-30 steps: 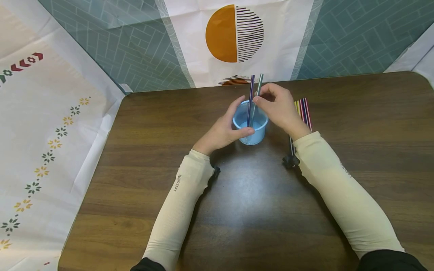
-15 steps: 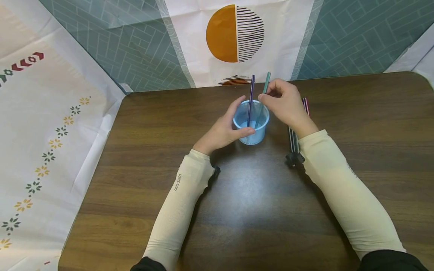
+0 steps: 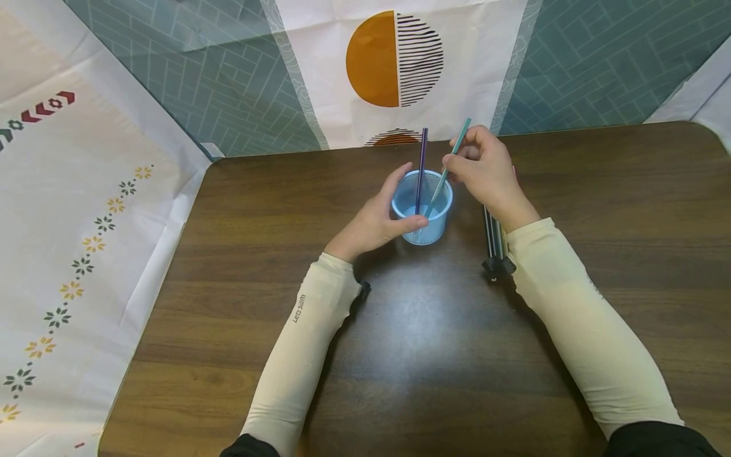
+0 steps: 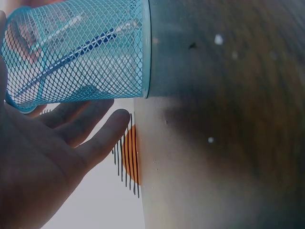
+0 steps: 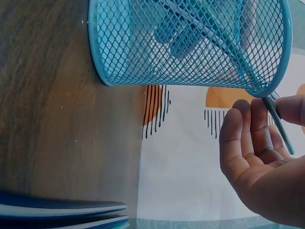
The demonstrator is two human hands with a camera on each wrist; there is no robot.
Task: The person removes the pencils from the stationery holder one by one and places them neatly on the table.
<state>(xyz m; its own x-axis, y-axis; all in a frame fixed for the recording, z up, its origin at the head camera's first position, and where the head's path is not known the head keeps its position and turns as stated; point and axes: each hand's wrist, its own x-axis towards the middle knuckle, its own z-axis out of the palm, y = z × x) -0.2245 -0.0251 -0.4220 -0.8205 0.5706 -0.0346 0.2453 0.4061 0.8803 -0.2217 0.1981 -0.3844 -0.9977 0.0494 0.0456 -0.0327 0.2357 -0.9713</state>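
A light-blue mesh pencil cup stands on the table near its far edge. My left hand holds it from the left, thumb across the front and fingers behind; in the left wrist view some fingers extend under the mesh wall. A dark purple pencil stands inside the cup. My right hand pinches a slim teal pencil between thumb and fingertips. Its lower end is inside the cup, and it leans right over the rim, as the right wrist view also shows the pencil.
Several more pencils lie on the table right of the cup, partly hidden under the right wrist. They show as dark and pale shafts in the right wrist view. Patterned cloth hangs beyond the brown table.
My right hand has moved to the right, tilting the teal pencil from near upright to a rightward lean. The left hand and cup have stayed in place.
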